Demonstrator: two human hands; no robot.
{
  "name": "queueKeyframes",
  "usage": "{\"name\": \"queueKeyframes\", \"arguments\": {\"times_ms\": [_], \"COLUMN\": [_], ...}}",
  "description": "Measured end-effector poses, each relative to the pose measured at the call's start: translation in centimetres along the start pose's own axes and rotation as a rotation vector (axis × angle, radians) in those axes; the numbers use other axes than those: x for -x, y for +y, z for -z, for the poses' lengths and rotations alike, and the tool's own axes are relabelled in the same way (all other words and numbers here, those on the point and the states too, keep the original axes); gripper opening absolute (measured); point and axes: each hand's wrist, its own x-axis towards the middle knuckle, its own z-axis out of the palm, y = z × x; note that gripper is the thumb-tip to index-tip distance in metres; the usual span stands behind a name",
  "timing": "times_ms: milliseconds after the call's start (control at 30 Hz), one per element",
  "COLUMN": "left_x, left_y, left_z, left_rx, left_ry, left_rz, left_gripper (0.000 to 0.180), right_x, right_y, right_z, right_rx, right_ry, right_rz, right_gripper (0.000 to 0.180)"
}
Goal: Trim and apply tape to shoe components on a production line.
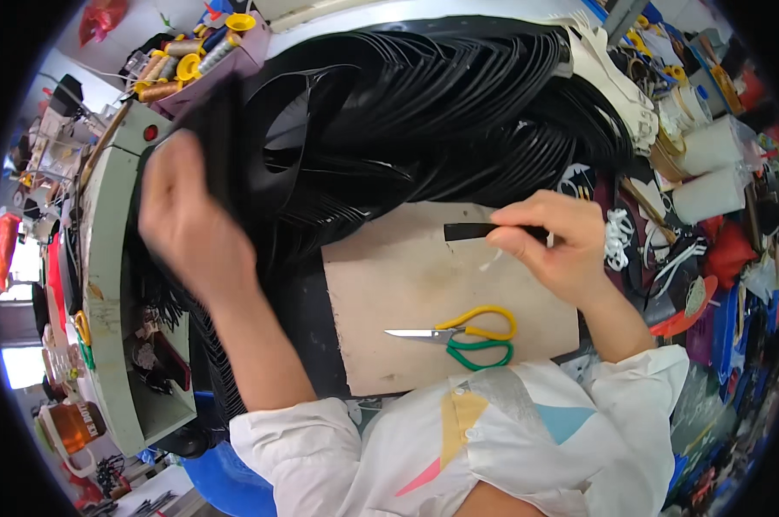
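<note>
My right hand [562, 239] pinches a short black strip [467, 231] between thumb and fingers, above a beige board [372, 293]. Smeared by motion, my left hand [191, 220] is raised at the left, beside the grey-green cabinet. A blurred dark piece [221, 142] shows next to its fingers; I cannot make out whether they grip it. Scissors [441, 335] with one yellow and one green handle lie on the board, blade pointing left. Beyond the board, a large heap of glossy black strips [458, 112] lies in overlapping layers.
At the upper left, a pinkish box [225, 65] holds thread spools. The grey-green cabinet [113, 233] with a red button and open shelf stands at the left. White cylindrical containers [708, 194], white cord [618, 239] and a red-handled tool [687, 310] lie at the right.
</note>
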Motion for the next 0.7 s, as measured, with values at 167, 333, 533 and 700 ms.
{"name": "queueKeyframes", "arguments": {"times_ms": [167,333,533,700], "left_x": [8.3,16.0,17.0,17.0], "left_y": [4.0,-1.1,-1.0,-0.8], "left_z": [2.9,3.6,3.9,4.3], "left_rx": [0.125,0.408,0.474,0.418], "left_ry": [-0.444,-0.623,-0.649,-0.654], "left_rz": [0.356,0.905,0.927,0.925], "left_gripper": [0.010,0.017,0.016,0.010], "right_x": [1.8,3.0,2.9,3.3], "right_y": [-1.4,-1.7,-2.0,-1.6], "right_z": [1.5,-2.8,-4.5,-6.1], "right_rx": [-0.342,-0.563,-0.594,-0.631], "right_ry": [-0.084,-0.216,-0.377,-0.354], "right_rz": [-0.399,-0.571,-0.709,-0.755], "right_gripper": [0.008,0.007,0.010,0.009]}}
